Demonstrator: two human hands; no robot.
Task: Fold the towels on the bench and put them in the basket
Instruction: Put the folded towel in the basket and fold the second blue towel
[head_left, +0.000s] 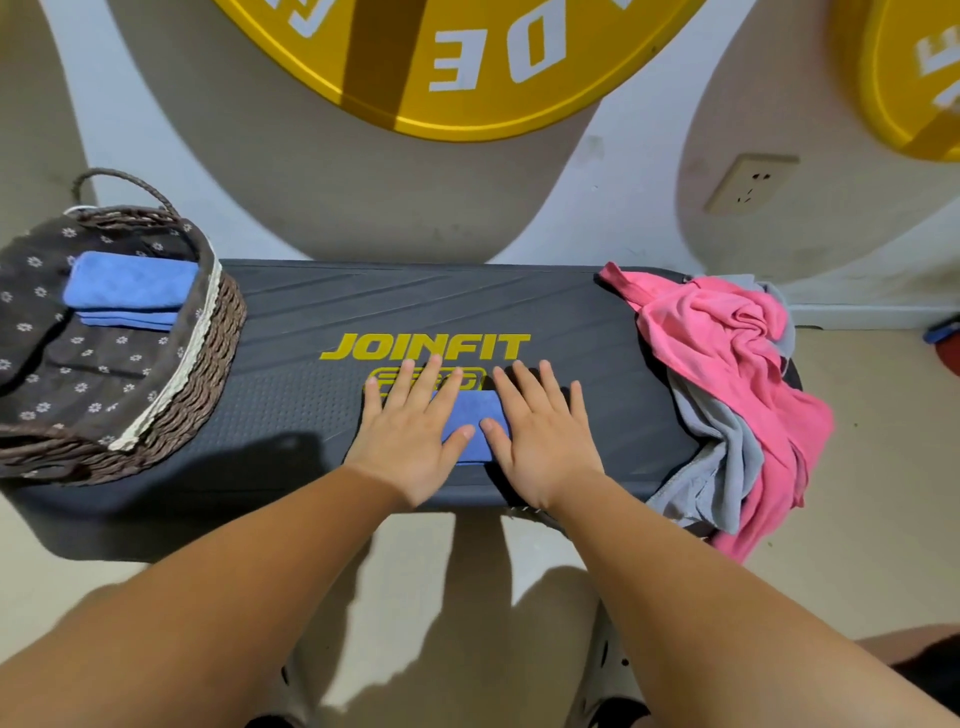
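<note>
One folded blue towel (470, 423) is lying in the middle of the bench (311, 322), just under the yellow lettering (425, 347). The left hand (410, 441) and right hand (540, 441) are pressing flat on it, fingers straight and spread, likely setting the creases so the fold is holding. At the left end the basket (208, 338) is holding stacked blue towels (130, 286). At the right end a pink towel (727, 343) and a grey towel (727, 457) are lying heaped, unfolded.

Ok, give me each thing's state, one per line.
Middle blue towel: folded small, pressed flat.
Left hand: open, flat on it.
Right hand: open, flat on it.
Wicker basket: holds folded blue towels.
Pink towel: crumpled, unfolded.
Grey towel: crumpled, hanging off the bench edge.
</note>
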